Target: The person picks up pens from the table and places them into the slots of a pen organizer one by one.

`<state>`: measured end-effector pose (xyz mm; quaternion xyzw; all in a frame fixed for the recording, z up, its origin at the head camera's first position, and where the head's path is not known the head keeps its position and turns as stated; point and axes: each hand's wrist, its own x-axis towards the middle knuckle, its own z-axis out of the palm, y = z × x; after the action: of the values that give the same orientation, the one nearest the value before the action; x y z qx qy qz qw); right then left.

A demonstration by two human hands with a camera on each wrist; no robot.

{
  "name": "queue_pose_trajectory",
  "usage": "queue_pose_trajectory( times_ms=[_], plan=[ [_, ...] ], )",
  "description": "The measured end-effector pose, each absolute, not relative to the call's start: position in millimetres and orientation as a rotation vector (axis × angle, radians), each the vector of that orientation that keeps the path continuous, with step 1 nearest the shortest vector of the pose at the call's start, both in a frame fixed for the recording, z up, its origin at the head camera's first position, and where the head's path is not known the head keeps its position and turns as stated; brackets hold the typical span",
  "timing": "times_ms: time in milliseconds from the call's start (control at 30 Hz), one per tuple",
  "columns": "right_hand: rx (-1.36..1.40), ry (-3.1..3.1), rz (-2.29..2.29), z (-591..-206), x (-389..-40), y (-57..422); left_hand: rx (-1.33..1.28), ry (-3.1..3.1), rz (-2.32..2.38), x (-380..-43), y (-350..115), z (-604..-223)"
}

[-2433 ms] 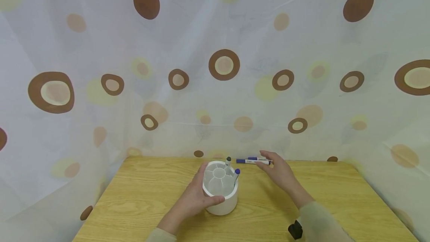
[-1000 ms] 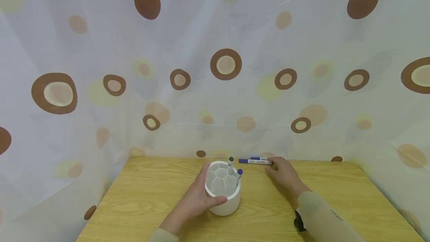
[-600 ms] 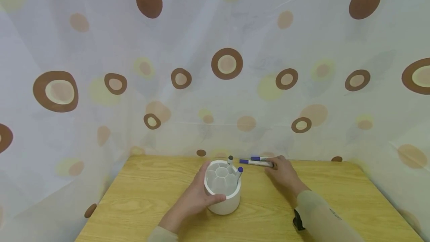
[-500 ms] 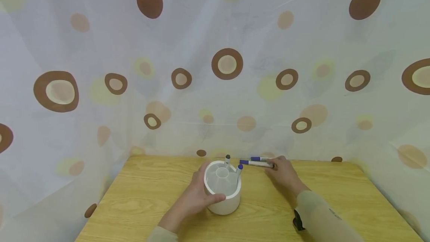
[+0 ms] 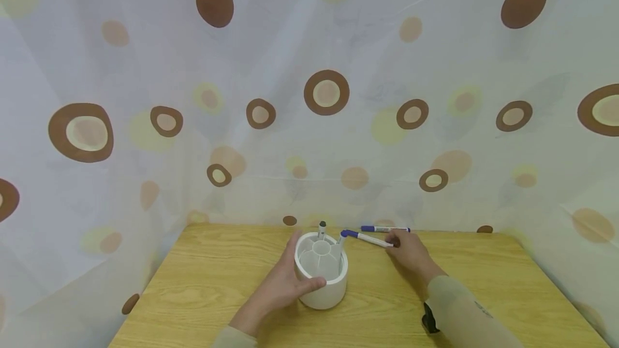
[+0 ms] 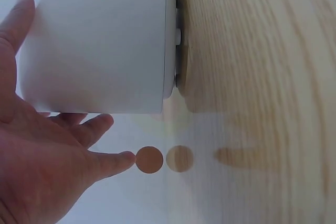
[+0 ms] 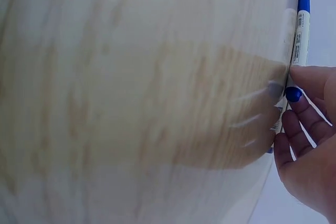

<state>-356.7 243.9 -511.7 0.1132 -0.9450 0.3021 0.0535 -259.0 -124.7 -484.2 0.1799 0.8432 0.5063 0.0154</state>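
Observation:
A white round pen holder (image 5: 321,295) with a divided inside stands on the table, and my left hand (image 5: 282,286) holds it, thumb at the front and fingers round the left side. Inside it stand a marker with a dark cap (image 5: 322,230) and a blue-capped marker (image 5: 342,240). My right hand (image 5: 410,251) pinches the right end of another blue-capped marker (image 5: 372,239), which lies at a slant; in the right wrist view that marker (image 7: 301,38) runs between thumb and fingers. Behind it, a further blue marker (image 5: 387,229) lies along the table's back edge.
The wooden table (image 5: 208,273) meets a patterned curtain (image 5: 271,197) at the back, with more curtain at both sides. Something small and black (image 5: 429,318) sits at the right wrist.
The pen holder's inside has turned, carrying its markers leftward and back. My right hand has taken hold of the nearer marker and swung its right end forward, away from the rear one.

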Motion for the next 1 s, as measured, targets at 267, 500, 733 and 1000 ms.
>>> queue_pose_trajectory(
  times_ms=[267,500,733,1000],
  plan=[
    [0.306,-2.882,0.914,-510.5,-353.7,244.3,0.553,2.657,1.563,-257.4,-122.4,-485.2],
    [0.208,-2.827,1.060,-500.3,-344.4,245.3,0.540,2.628,1.593,-256.9,-121.0,-483.4],
    [0.125,-2.746,1.218,-489.7,-332.9,249.6,0.520,2.626,1.583,-255.2,-120.3,-481.3],
    [0.079,-2.700,1.263,-476.3,-315.7,257.3,0.498,2.613,1.597,-254.8,-119.8,-482.8]
  ],
)
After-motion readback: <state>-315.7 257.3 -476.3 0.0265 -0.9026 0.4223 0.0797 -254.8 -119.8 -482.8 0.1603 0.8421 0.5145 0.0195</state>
